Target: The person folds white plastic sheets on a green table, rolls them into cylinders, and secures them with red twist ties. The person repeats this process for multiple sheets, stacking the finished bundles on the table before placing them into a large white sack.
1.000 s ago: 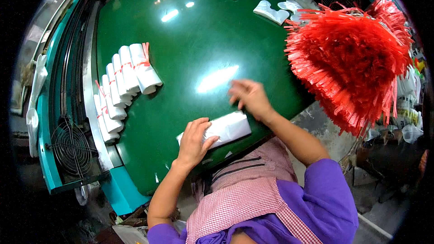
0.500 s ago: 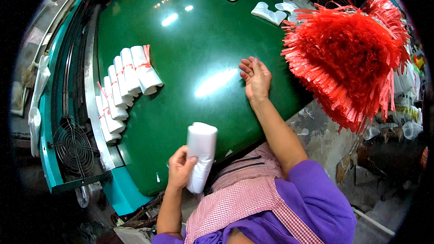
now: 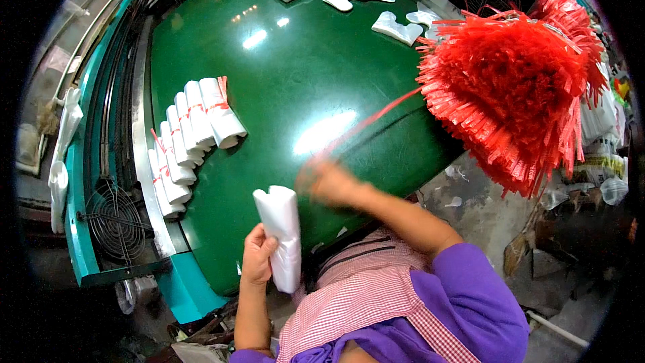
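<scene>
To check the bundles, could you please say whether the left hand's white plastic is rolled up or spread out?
Rolled up: the white plastic in the left hand forms a narrow roll with a curled upper end.

held roll (image 3: 281, 236): white | strips (image 3: 507, 94): red | table (image 3: 269, 84): green | apron (image 3: 356, 289): red-white check | shirt (image 3: 480, 292): purple

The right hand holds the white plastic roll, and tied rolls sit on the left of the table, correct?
Not the right hand: the head view shows the left hand holding the white plastic roll. Tied rolls sit on the left of the green table.
</scene>
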Demonstrator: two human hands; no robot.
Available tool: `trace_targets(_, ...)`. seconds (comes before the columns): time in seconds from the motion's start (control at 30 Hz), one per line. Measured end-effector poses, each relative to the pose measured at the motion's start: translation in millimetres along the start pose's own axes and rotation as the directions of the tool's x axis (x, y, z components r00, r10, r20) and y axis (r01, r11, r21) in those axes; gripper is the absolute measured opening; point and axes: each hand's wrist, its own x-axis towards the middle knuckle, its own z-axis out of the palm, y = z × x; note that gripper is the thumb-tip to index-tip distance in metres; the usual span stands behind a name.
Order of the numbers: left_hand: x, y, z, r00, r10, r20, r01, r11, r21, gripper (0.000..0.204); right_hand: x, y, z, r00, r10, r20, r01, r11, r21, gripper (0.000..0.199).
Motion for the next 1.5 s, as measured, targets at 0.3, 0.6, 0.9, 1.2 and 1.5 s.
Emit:
trace_targets(0.3, 28.2, 66.4, -14.0, 0.965, 0.236, -0.116, -0.170, 0.895, 0.413, 0.029, -83.2, -16.6, -25.1, 0.791, -0.421, 0.443, 0.538, 0.824, -0.178, 0.015)
trace_targets(0.6, 77.2, 14.0, 44.4, 0.863, 0.382, 0.331, -0.430, 0.211, 0.878, 0.035, -3.4, -28.3, -20.5, 0.964, -0.078, 0.253, -0.096, 0.789, 0.607, 0.021)
trace_targets(0.9, 76.8, 10.1, 27.2, 0.968, 0.141, -0.205, -0.059, 0.930, 0.362, 0.007, -22.2, -17.5, 7.2, 0.646, -0.758, 0.090, 0.679, 0.517, -0.521, 0.006)
trace_targets(1.2, 75.9, -5.4, 18.5, 0.947, 0.318, -0.048, -0.257, 0.836, 0.484, 0.014, 16.7, -18.5, 4.7, 0.970, -0.011, 0.244, -0.131, 0.820, 0.558, 0.013)
trace_targets(1.5, 58.7, 1.6, 22.1, 0.663, 0.581, 0.472, -0.624, 0.081, 0.777, 0.010, 4.3, -23.2, 5.2, 0.897, -0.423, 0.132, 0.426, 0.905, 0.001, 0.012)
